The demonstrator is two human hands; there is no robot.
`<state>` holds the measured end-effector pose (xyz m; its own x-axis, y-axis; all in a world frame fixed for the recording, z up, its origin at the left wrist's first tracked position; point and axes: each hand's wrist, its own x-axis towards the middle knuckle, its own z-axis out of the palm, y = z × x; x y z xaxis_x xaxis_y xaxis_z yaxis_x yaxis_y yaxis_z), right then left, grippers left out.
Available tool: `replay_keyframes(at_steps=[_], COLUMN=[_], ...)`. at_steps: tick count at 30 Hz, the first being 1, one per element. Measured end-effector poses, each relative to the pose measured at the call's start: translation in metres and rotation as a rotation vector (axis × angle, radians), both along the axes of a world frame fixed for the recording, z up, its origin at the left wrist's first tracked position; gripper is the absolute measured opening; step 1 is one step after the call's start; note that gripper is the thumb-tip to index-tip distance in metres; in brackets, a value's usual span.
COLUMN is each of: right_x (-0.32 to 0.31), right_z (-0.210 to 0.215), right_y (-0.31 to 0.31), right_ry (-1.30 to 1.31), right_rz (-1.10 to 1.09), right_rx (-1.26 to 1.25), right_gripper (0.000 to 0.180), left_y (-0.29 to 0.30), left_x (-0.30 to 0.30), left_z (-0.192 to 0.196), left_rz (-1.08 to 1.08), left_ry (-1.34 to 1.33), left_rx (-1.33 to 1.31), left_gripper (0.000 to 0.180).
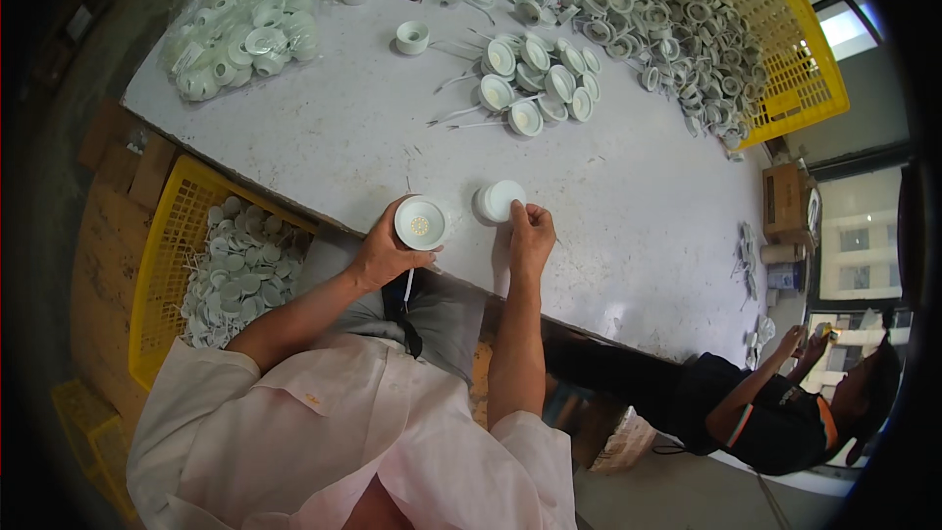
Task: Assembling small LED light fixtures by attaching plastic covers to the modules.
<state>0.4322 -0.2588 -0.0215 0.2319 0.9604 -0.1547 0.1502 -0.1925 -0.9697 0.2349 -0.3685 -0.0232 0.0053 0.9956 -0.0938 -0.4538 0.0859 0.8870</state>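
Observation:
Fingers wrapped round its side, my left hand [381, 253] holds a white round LED downlight [420, 224] over the table's near edge. Its open face is turned up and shows a small board with yellow LED dots; a white cable hangs below it. To the right, my right hand [532, 236] pinches the edge of a flat white disc [507, 196]. That disc lies on or just above a short stack of similar white discs [484, 204]; I cannot tell whether it is lifted.
Several downlights with cables [535, 79] lie mid-table, beside a single white ring-shaped housing [412, 37]. A clear bag of white housings [245, 39] sits far left. A yellow crate [785, 88] spills parts at far right; another yellow crate [162, 265] stands lower left. A person [775, 412] is at right.

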Motion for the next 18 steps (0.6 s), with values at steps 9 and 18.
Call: replay_keyframes(at_steps=[9,18], right_x=[0.022,0.023], right_z=[-0.008,-0.001], right_y=[-0.003,-0.039], right_ry=[0.304,0.534], right_rz=[0.031,0.032], right_rx=[-0.108,-0.071], right_gripper=[0.016,0.011], left_y=[-0.005,0.003], left_x=[0.003,0.005], left_z=[-0.006,0.006], left_rz=[-0.013,-0.044], left_ry=[0.052,0.201], left_rx=[0.009,0.009], left_gripper=[0.076,0.076])
